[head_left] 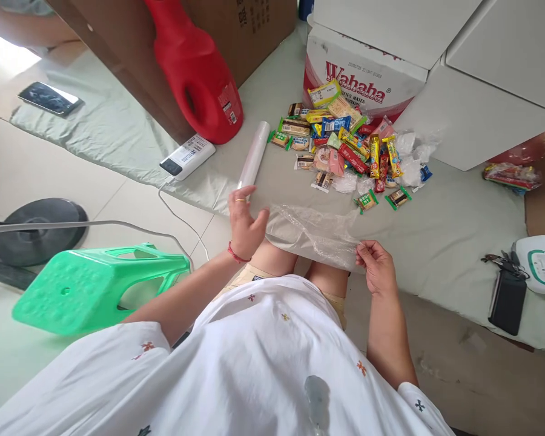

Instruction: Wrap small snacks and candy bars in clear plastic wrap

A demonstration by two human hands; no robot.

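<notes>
A tabletop (440, 233) is covered by pale green, creased cloth; pale floor tiles (113, 197) are seen beyond its left edge. On that floor side, a glossy green plastic stool (72, 290) with a studded seat is noted.

Along the far edge, a printed Wahaha carton (358, 60) and brown cardboard (263, 30) are placed. A smooth red plastic jug (200, 79) with a moulded handle is stood towards the left. Before the carton, small wrapped snacks (345, 145) are heaped, in shiny, crinkled packaging.

A thin, clear, wrinkled plastic bag (318, 233) is stretched across the middle of the near edge, above the lap. Its right end is pinched by the right hand (376, 266). The left hand (247, 224) is loosely opened, thumb apart, near a smooth, cylindrical plastic roll (254, 157); whether the bag is touched cannot be told.
</notes>
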